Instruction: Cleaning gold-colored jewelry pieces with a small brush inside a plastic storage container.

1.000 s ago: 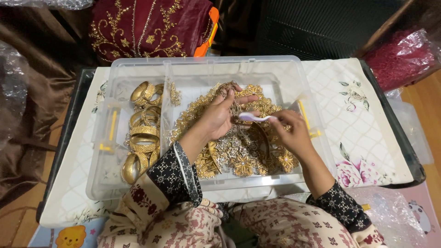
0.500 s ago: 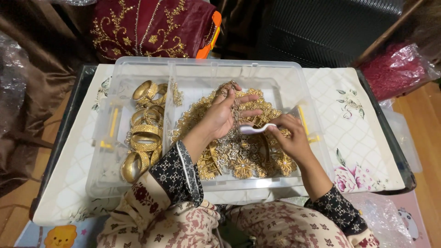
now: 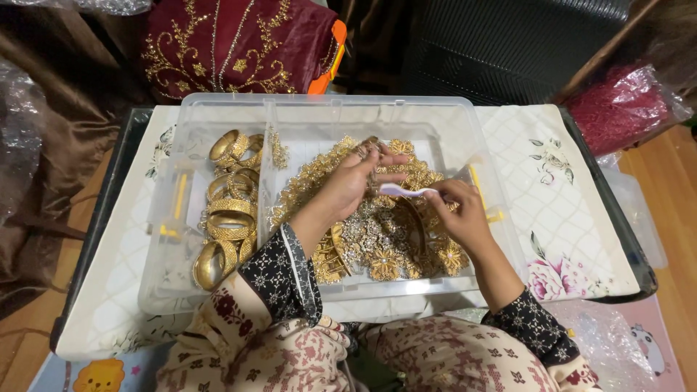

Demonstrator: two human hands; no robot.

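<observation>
A clear plastic box (image 3: 218, 109) with two compartments stands on a small table. Its right compartment holds a heap of gold ornate jewellery (image 3: 385, 247). My left hand (image 3: 356, 178) pinches a small gold piece lifted above that heap. My right hand (image 3: 461, 214) holds a small pale purple brush (image 3: 403, 191), whose tip points left at the piece in my left hand. Several gold bangles (image 3: 229, 214) lie stacked in the left compartment.
A white patterned cloth (image 3: 559, 196) covers the table. Dark red embroidered fabric (image 3: 232, 43) lies behind the box, and a red item in clear plastic wrap (image 3: 617, 105) at the far right. Brown cloth (image 3: 43, 145) hangs at the left. Wooden floor (image 3: 668, 189) shows at the right.
Both hands stay over the jewellery heap. The brush has slid a little lower and closer to the piece in my left hand; the view has shifted slightly.
</observation>
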